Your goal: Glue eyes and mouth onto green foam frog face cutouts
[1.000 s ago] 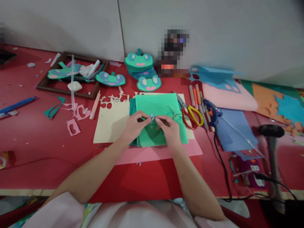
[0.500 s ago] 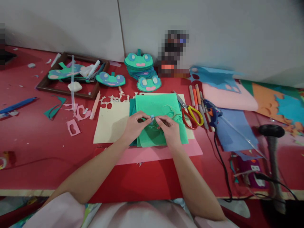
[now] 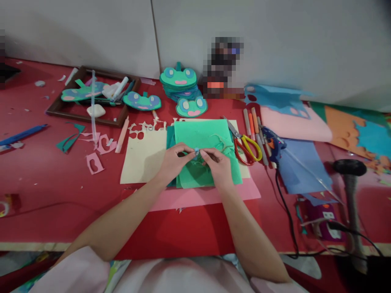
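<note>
A small light-blue piece (image 3: 196,151) is pinched in the fingertips of my left hand (image 3: 175,160); its exact shape is too small to tell. My right hand (image 3: 217,162) is closed with thumb and finger together, touching or nearly touching the blue piece from the right. Both hands are over a bright green foam sheet (image 3: 198,132), which carries thin green offcuts (image 3: 220,141). Under it lie a darker green sheet (image 3: 170,138), a cream sheet (image 3: 143,158) and a pink sheet (image 3: 174,198).
Scissors (image 3: 248,148), several markers (image 3: 251,124) and a blue glue gun (image 3: 274,145) lie at the right. Frog-face cutouts (image 3: 180,81) are stacked at the back, near a brown frame (image 3: 85,119). A purple power socket (image 3: 325,221) and a black-headed mallet (image 3: 350,167) stand far right.
Almost nothing differs. Both hands keep the same place over the green sheet, and the small blue piece looks slightly turned between the fingertips.
</note>
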Demonstrator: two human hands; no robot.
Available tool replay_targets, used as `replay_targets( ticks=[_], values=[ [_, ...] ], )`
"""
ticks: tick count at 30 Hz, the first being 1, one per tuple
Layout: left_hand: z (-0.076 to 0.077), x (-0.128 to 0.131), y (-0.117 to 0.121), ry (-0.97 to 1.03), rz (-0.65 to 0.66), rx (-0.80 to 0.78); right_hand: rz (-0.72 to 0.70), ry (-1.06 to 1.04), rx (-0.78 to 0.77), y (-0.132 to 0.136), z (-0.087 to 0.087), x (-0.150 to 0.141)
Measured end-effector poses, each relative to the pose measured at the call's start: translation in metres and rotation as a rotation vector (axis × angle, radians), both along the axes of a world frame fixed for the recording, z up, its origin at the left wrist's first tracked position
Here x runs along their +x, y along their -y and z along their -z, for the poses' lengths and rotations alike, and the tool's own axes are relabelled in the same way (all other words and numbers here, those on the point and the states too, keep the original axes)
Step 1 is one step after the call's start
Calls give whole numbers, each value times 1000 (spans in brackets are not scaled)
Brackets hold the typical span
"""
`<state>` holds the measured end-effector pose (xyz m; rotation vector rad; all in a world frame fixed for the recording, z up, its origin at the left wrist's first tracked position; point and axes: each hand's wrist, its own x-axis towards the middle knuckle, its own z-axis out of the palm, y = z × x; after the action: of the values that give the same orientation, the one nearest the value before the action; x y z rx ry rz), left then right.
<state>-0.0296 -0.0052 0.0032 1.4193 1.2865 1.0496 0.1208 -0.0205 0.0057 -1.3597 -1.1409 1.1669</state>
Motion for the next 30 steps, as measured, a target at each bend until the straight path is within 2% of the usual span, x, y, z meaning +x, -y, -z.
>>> replay_targets(
  ticks=[9, 23, 30],
  values=[
    [1, 0, -1, 44, 11, -32, -25, 42, 43, 1, 0, 0],
    [2, 0, -2, -20, 69, 11, 47, 100, 60, 3, 0, -3],
    [0, 0, -2, -62, 66, 4, 70, 136, 22, 3, 0, -3]
  ],
)
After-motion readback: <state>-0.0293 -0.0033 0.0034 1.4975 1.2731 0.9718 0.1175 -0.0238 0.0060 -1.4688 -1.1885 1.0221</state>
